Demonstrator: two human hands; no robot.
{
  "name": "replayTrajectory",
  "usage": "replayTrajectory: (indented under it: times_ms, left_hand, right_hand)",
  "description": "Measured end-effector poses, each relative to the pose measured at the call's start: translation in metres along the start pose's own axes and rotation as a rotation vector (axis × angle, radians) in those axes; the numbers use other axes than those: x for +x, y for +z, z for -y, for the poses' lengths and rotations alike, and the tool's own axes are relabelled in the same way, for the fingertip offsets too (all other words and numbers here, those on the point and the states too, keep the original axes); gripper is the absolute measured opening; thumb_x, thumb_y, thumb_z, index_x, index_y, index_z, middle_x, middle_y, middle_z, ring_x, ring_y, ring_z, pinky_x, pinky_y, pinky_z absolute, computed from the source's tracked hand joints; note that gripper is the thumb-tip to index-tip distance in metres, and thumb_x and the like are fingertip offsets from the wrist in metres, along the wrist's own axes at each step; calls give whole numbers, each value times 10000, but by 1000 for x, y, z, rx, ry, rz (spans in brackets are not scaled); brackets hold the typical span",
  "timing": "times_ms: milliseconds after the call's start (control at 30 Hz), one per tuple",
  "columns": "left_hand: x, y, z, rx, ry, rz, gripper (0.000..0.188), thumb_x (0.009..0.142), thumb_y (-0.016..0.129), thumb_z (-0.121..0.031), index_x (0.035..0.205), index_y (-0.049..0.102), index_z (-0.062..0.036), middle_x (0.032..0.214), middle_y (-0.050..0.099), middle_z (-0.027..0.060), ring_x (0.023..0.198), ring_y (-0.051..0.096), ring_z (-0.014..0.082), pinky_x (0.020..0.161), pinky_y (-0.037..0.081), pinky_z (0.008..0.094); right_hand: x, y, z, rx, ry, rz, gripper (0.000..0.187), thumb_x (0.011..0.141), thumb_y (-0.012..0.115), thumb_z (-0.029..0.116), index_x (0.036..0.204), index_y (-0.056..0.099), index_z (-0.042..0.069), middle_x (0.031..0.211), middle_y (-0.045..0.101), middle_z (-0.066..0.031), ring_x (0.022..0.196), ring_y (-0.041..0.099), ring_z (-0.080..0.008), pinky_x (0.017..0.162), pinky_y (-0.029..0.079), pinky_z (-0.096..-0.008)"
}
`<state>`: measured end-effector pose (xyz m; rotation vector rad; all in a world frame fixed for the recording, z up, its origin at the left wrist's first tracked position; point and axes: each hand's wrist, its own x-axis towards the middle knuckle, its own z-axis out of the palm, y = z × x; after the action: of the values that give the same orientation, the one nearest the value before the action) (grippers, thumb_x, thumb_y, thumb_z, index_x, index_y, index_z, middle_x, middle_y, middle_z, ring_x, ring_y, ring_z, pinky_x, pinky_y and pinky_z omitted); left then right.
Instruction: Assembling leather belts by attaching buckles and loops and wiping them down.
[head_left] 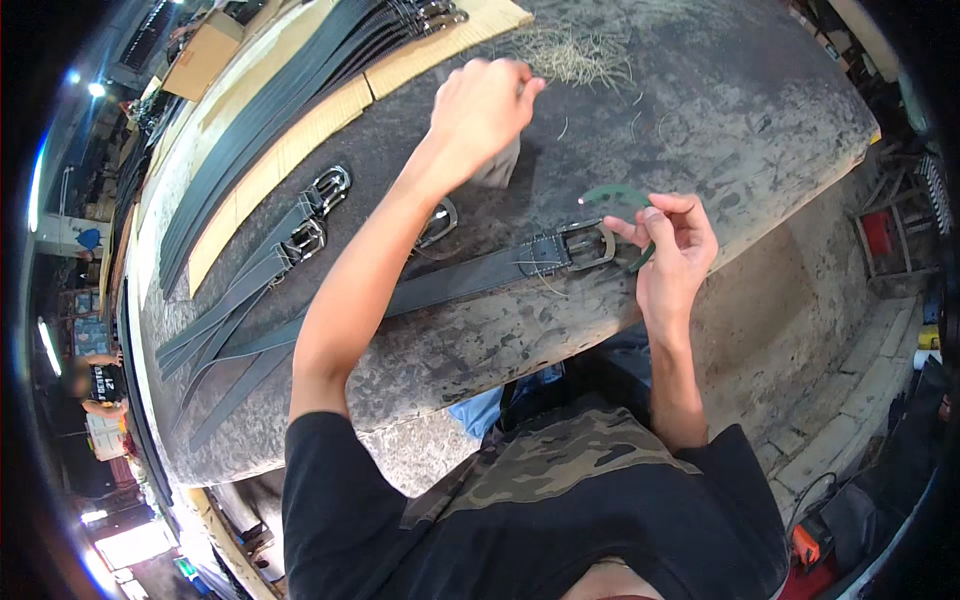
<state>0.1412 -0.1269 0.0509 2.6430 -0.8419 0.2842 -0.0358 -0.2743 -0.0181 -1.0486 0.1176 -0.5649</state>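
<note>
My right hand (675,255) is closed around a green curved tool (612,191), bent like a U with a pale tip. Its exact kind is hard to make out. Just left of those fingers lies a black leather belt (450,284) with a metal buckle (588,246). Loose thread ends stick out by the belt's stitching. My left hand (485,105) is raised over the table with fingers curled together, beside a heap of pale thread scraps (575,55). Anything in those fingers is hidden. A grey object (498,166) shows partly under that hand.
Several more belts (255,265) lie at the left, another buckle (437,222) beside my left forearm. Farther back, many black straps (270,120) rest on cardboard (235,235). The dark worn table (745,110) ends at a curved edge on the right. Another person (95,400) is far left.
</note>
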Motion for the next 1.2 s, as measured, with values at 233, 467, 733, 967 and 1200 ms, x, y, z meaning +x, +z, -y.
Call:
replayTrajectory:
  times_ms: [233,467,733,967,1200]
  left_hand:
    - [26,-7,41,68,31,-251,269,929,559,-265,1088,681,-85,836,678,218,857,662,381,787,518,466]
    - [-116,-43,1,-70,244,47,340,878,649,-310,1076,672,-35,1078,660,159,793,690,317,709,555,393]
    - [-161,-5,-9,-163,379,-29,108,823,698,-141,889,679,-59,1021,618,25,573,627,246,516,503,353]
    - [-157,-9,-23,-185,314,-16,111,774,721,-78,877,685,-56,1032,640,34,649,646,221,545,512,319]
    - [-147,-20,-43,178,525,156,106,722,646,-60,817,624,-18,873,555,87,620,645,211,528,502,339]
  right_hand:
    - [1,2,-4,78,3,-104,89,912,504,-35,953,574,-1,798,536,-47,676,513,-99,743,612,-447]
    - [12,-12,6,303,69,-97,102,901,537,19,993,580,11,796,552,-64,694,512,-122,689,589,-396]
    - [10,-10,0,248,66,-57,95,907,538,15,988,588,8,779,555,-60,690,513,-121,683,586,-389]
    - [8,-10,4,293,91,-124,102,904,543,24,996,580,5,782,556,-65,688,510,-124,683,589,-382]
    - [9,-13,3,332,110,-129,111,902,541,27,1006,572,5,812,554,-68,706,509,-127,683,589,-374]
